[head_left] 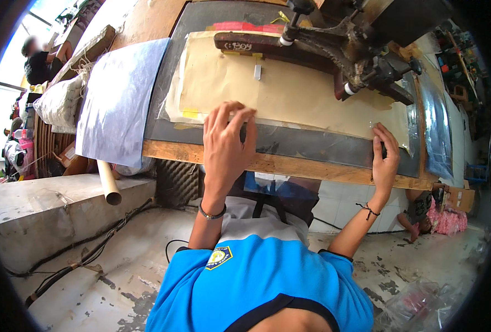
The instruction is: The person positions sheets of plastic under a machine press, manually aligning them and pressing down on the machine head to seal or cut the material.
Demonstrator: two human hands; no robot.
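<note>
My left hand is over the near edge of a tan paper sheet, left of its middle. Its fingers are bent, with thumb and forefinger tips close together; whatever is between them, if anything, I cannot make out. My right hand rests at the sheet's near right corner, fingers stretched out and touching the edge. Clear plastic film shines there. Beneath the sheet is a dark grey mat. A small white tab lies on the sheet, beside a dark curved bar.
A black metal clamp frame overhangs the far right of the table. Bluish plastic sheets hang over the left edge. A wooden edge runs along the front. A cardboard tube juts out below left. Another person sits far left.
</note>
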